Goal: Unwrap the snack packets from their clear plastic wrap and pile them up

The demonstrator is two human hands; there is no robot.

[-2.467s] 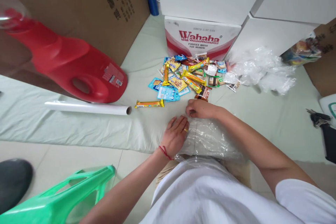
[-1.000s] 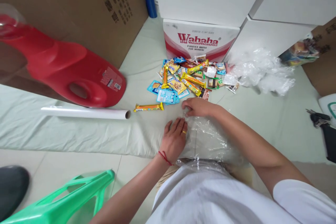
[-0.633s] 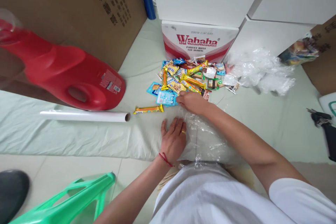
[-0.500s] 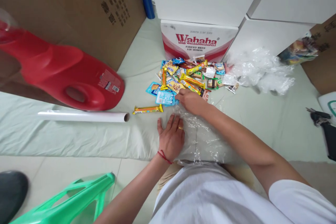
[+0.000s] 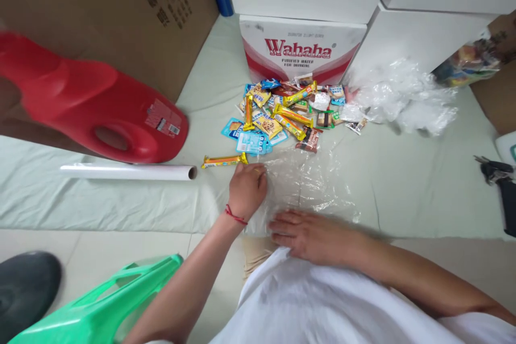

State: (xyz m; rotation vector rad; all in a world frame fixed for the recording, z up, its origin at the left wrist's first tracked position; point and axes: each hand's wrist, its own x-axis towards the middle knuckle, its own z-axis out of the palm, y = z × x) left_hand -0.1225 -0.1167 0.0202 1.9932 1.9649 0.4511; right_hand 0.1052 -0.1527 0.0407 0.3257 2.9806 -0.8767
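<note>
A clear plastic bag (image 5: 310, 185) lies flat on the pale green cloth in front of me. My left hand (image 5: 248, 188), a red string at its wrist, is closed with curled fingers on the bag's far left part. My right hand (image 5: 306, 234) rests with fingers stretched out flat over the bag's near edge. Just beyond my left hand is a yellow snack bar (image 5: 224, 160), lying apart from the heap. Farther off, the heap holds several yellow bars (image 5: 293, 115), a light blue packet (image 5: 253, 142), biscuit packets (image 5: 268, 124) and a brown packet (image 5: 309, 140).
Behind the snacks stands a Wahaha carton (image 5: 302, 51). Crumpled clear plastic (image 5: 399, 99) lies at right, keys (image 5: 494, 169) at far right. A red jug (image 5: 100, 107) and a white roll (image 5: 129, 171) are at left. Below the cloth's edge is a green stool (image 5: 100, 301).
My right hand has drawn back from the snack heap to the bag's near edge. My left hand has moved slightly left and forward, its spread fingers now curled.
</note>
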